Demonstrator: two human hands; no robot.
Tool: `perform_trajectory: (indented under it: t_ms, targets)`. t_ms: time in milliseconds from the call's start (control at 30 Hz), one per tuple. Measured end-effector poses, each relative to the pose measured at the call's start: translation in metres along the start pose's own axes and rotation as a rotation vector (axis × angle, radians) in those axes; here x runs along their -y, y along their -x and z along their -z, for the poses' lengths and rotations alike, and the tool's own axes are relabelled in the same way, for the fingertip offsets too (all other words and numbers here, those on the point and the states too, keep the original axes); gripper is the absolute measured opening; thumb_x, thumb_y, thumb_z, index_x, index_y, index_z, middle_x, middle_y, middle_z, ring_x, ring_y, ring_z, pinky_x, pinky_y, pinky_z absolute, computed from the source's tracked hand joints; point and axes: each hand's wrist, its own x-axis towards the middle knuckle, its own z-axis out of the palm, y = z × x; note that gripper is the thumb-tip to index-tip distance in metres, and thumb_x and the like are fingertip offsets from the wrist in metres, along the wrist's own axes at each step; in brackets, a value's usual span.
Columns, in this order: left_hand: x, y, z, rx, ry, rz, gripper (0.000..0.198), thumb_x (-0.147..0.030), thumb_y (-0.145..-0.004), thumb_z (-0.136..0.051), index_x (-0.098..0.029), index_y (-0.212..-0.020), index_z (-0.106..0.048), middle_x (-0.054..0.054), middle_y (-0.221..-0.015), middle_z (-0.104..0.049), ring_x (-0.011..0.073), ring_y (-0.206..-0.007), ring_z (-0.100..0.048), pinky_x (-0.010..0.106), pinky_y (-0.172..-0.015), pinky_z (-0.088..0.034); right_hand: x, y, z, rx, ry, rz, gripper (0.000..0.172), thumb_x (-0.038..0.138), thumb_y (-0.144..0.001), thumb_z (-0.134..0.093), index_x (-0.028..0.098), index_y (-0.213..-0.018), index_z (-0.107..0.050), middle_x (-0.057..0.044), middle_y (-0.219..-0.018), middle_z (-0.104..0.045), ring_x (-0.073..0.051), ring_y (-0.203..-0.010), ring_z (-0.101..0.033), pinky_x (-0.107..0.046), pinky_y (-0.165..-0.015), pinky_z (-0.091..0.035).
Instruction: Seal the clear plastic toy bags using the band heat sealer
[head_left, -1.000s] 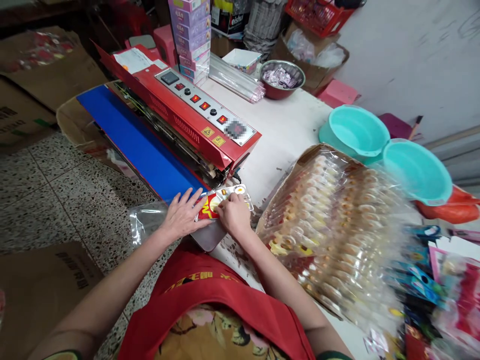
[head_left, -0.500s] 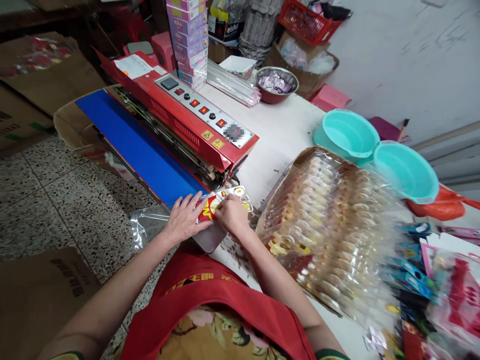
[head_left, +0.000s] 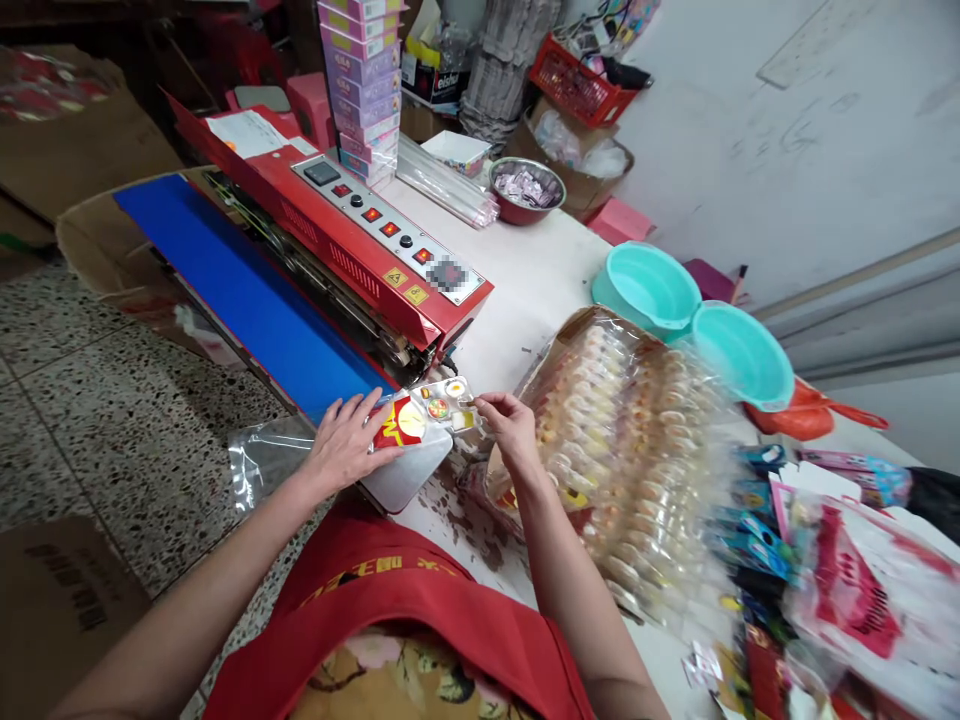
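Moved the right hand point(head_left: 516, 432) off the middle of the food-printed packet point(head_left: 429, 412) to its three-o'clock end, uncovering the pieces there, fingertips drawn close together but cannot tell whether gripping anything. Kept the left hand point(head_left: 341, 447) flat, fingers spread, over the packet's nine-o'clock end. Have the packet lying at the grey plate's point(head_left: 411, 480) twelve-o'clock edge, with the red machine point(head_left: 356, 240) at eleven and clear packs point(head_left: 637, 440) toward four.
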Motion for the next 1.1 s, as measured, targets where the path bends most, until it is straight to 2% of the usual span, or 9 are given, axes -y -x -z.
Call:
perform_trajectory:
  t_ms: [133, 200, 300, 433, 567, 733, 900, 1000, 1100]
  targets:
    - [-0.001, -0.001, 0.003, 0.000, 0.016, -0.001, 0.070, -0.067, -0.085, -0.044, -0.024, -0.141, -0.049, 0.011, -0.154, -0.037, 0.0366, -0.131, -0.042, 0.052, -0.108, -0.029, -0.013, -0.009, -0.013, -0.035, 0.241, 0.080, 0.026, 0.043, -0.066, -0.069, 0.018, -0.073, -0.071, -0.003, -0.072, -0.067, -0.017, -0.067, -0.056, -0.032, -0.067, -0.045]
    - [-0.002, -0.001, 0.004, 0.006, 0.031, 0.002, 0.070, -0.067, -0.085, -0.045, -0.024, -0.140, -0.049, 0.012, -0.153, -0.037, 0.0367, -0.131, -0.042, 0.052, -0.108, -0.029, -0.014, -0.011, -0.016, -0.043, 0.358, 0.106, 0.028, 0.043, -0.068, -0.068, 0.018, -0.079, -0.072, -0.006, -0.082, -0.069, -0.020, -0.075, -0.058, -0.035, -0.073, -0.047]
    - [-0.002, 0.000, 0.008, 0.025, 0.081, 0.023, 0.071, -0.066, -0.084, -0.049, -0.024, -0.142, -0.046, 0.012, -0.153, -0.037, 0.0365, -0.133, -0.039, 0.053, -0.109, -0.027, -0.015, -0.008, -0.017, -0.044, 0.345, 0.097, 0.048, 0.047, -0.067, -0.071, 0.018, -0.106, -0.068, -0.012, -0.110, -0.067, -0.025, -0.094, -0.061, -0.039, -0.080, -0.050]
    - [0.005, -0.005, 0.019, 0.059, 0.238, 0.014, 0.067, -0.062, -0.088, -0.047, -0.028, -0.145, -0.039, 0.010, -0.155, -0.032, 0.0324, -0.138, -0.034, 0.053, -0.110, -0.028, -0.022, 0.005, -0.020, 0.073, 0.262, 0.010, 0.083, 0.049, -0.061, -0.079, 0.018, -0.133, -0.051, -0.016, -0.135, -0.056, -0.028, -0.109, -0.060, -0.043, -0.088, -0.051]
    - [0.015, -0.024, 0.033, 0.185, 0.331, -0.139, 0.043, -0.045, -0.096, -0.042, -0.038, -0.138, -0.048, 0.004, -0.156, -0.028, 0.0291, -0.136, -0.035, 0.049, -0.107, -0.035, -0.025, 0.011, -0.026, 0.102, 0.398, 0.011, 0.088, 0.043, -0.059, -0.081, 0.017, -0.136, -0.047, -0.016, -0.137, -0.054, -0.030, -0.115, -0.058, -0.047, -0.097, -0.046]
    - [0.019, -0.047, 0.038, 0.335, 0.212, -0.275, 0.033, -0.040, -0.091, -0.054, -0.036, -0.122, -0.062, 0.004, -0.147, -0.042, 0.0311, -0.129, -0.041, 0.048, -0.097, -0.041, -0.019, 0.005, -0.028, 0.127, 0.507, 0.052, 0.084, 0.040, -0.059, -0.081, 0.015, -0.133, -0.050, -0.016, -0.131, -0.057, -0.030, -0.117, -0.056, -0.046, -0.100, -0.044]
    - [0.023, -0.053, 0.033, 0.228, 0.205, -0.360, 0.026, -0.041, -0.090, -0.055, -0.029, -0.110, -0.066, 0.006, -0.145, -0.043, 0.0288, -0.128, -0.041, 0.047, -0.098, -0.040, -0.018, 0.004, -0.027, 0.154, 0.494, 0.099, 0.086, 0.048, -0.061, -0.079, 0.016, -0.135, -0.047, -0.016, -0.132, -0.056, -0.031, -0.118, -0.055, -0.047, -0.101, -0.043]
    - [0.025, -0.055, 0.029, 0.171, 0.264, -0.376, 0.023, -0.040, -0.090, -0.055, -0.026, -0.105, -0.066, 0.006, -0.142, -0.045, 0.0258, -0.125, -0.043, 0.043, -0.100, -0.041, -0.017, 0.012, -0.034, 0.140, 0.527, 0.098, 0.109, 0.056, -0.053, -0.082, 0.012, -0.142, -0.037, -0.020, -0.138, -0.047, -0.036, -0.127, -0.046, -0.048, -0.105, -0.039]
    - [0.024, -0.057, 0.027, 0.167, 0.304, -0.376, 0.021, -0.038, -0.091, -0.055, -0.023, -0.100, -0.067, 0.007, -0.137, -0.049, 0.0245, -0.120, -0.047, 0.041, -0.099, -0.043, -0.013, 0.023, -0.048, 0.088, 0.627, 0.061, 0.131, 0.061, -0.045, -0.083, 0.015, -0.150, -0.021, -0.020, -0.145, -0.036, -0.040, -0.133, -0.036, -0.052, -0.108, -0.034]
